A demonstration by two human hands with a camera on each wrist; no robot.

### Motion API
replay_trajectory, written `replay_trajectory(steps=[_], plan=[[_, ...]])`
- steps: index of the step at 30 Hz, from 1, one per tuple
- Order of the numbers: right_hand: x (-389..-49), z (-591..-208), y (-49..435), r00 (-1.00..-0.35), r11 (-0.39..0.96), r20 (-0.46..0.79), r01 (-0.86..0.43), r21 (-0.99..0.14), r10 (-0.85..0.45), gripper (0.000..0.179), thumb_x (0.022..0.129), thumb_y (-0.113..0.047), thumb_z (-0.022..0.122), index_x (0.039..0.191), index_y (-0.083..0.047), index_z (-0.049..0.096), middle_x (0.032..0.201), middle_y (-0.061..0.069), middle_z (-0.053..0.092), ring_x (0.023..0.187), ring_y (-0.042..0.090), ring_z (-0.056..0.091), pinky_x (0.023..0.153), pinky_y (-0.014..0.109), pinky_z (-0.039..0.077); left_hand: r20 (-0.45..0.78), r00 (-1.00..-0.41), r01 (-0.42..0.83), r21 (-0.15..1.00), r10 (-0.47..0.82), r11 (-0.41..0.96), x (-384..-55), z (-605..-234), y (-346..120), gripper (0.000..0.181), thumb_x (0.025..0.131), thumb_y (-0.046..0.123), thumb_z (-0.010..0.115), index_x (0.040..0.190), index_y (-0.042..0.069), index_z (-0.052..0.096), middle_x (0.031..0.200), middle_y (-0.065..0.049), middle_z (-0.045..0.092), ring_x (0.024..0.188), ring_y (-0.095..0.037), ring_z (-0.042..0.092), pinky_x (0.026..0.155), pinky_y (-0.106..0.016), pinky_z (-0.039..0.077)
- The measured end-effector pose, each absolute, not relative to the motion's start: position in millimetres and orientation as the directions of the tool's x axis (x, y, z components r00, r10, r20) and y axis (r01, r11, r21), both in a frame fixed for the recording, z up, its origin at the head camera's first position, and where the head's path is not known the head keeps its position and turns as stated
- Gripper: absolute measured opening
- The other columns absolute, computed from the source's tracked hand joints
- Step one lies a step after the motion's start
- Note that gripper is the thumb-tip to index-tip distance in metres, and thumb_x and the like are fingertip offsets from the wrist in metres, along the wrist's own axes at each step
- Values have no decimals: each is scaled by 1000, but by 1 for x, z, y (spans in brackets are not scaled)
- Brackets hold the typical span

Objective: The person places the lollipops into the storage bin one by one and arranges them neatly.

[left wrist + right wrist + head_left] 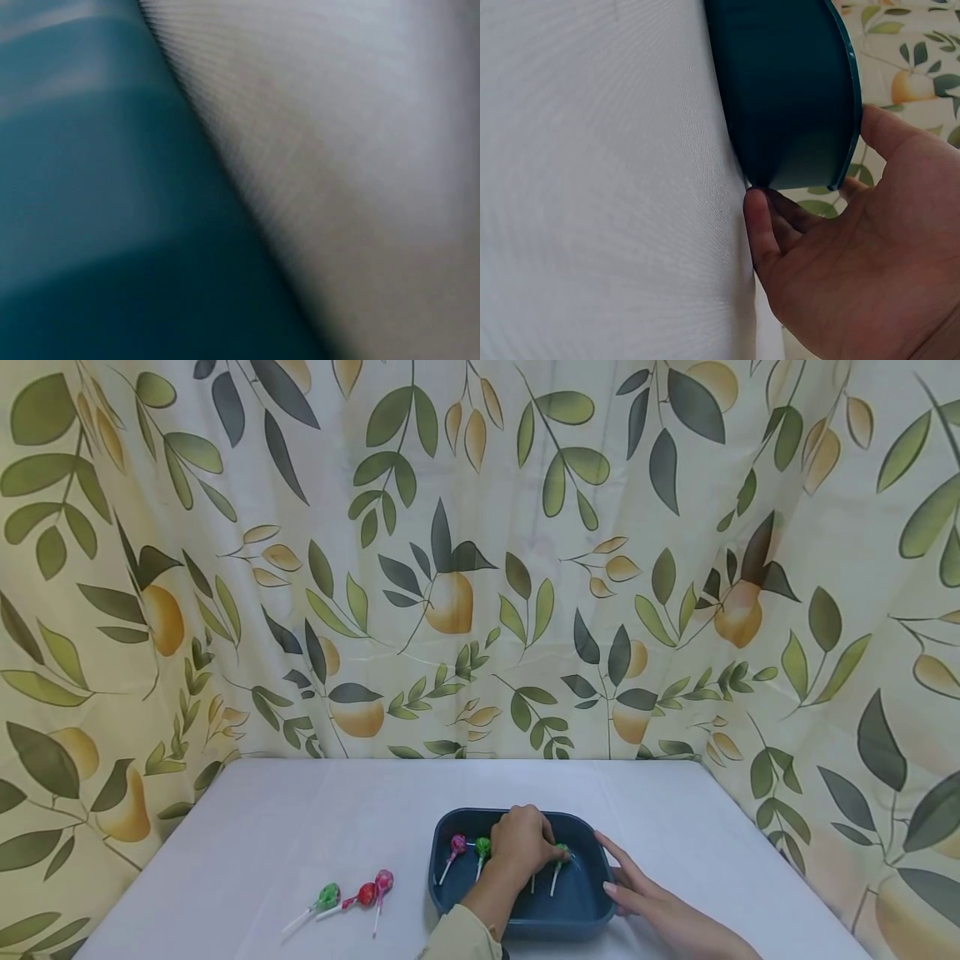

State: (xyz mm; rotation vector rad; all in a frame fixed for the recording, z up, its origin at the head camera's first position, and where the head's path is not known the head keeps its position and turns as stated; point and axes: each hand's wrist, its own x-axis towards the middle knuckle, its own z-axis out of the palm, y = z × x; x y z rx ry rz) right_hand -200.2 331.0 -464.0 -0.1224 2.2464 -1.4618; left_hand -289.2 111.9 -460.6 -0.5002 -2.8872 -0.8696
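A dark blue tray [525,931] sits on the white table. In the head view, my left hand [517,843] reaches down into it, its thumb and fingertips pinching the head of a green lollipop [561,852] near the right end. Left of that hand lie a pink lollipop [457,843] and another green lollipop [482,845], while one more white stick shows below my fingers, its head hidden. My right hand [645,897] touches the tray's right end from outside. In the right wrist view, that hand's extended fingers [761,225] meet the outer wall at the rim and base.
Outside the tray, to its left, a green lollipop [327,897], a red lollipop [366,894] and a pink lollipop [383,882] lie close together on the white table [247,827]. A leaf-and-fruit patterned curtain [480,652] hangs behind and along both sides of the table.
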Motion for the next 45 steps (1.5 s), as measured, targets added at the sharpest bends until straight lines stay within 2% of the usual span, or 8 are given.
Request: replay_trajectory(steps=[9,16,27,36,45], plan=[[-201,-461,327,-897,442,-332,182,-879,-291,74,109,-51,43,167,-31,1,160,37,20,132,52,43,99,85,17,194,-943,331,515,269,790,-288,-458,109,28,73,41,95,64,20,78,57,14,59,61,-9,56,61,-34,50],[-202,-463,326,-896,428,-338,195,-882,-289,74,109,-51,44,167,-32,1,161,37,19,135,54,40,99,85,15,197,-944,329,541,265,774,-288,-457,105,29,73,43,95,66,21,78,61,14,59,66,-10,56,65,-36,50],[-202,-462,322,-898,434,-343,202,-878,-277,75,109,-52,44,167,-32,2,160,37,20,137,57,37,99,83,21,215,-942,332,715,258,615,-287,-451,94,19,76,35,95,74,22,81,68,17,65,70,-4,58,65,-32,50],[-205,-465,324,-903,449,-349,210,-868,-252,76,108,-54,44,167,-33,2,160,37,22,134,55,42,98,83,24,240,-921,375,763,307,526,-283,-435,77,15,76,29,95,78,20,82,73,16,69,71,-2,61,67,-30,52],[-202,-463,323,-901,440,-365,235,-866,-236,77,108,-56,43,167,-29,1,160,39,16,137,62,33,97,85,20,276,-904,408,786,328,464,-284,-426,48,16,79,28,93,85,17,83,81,15,71,82,-4,63,78,-34,53]])
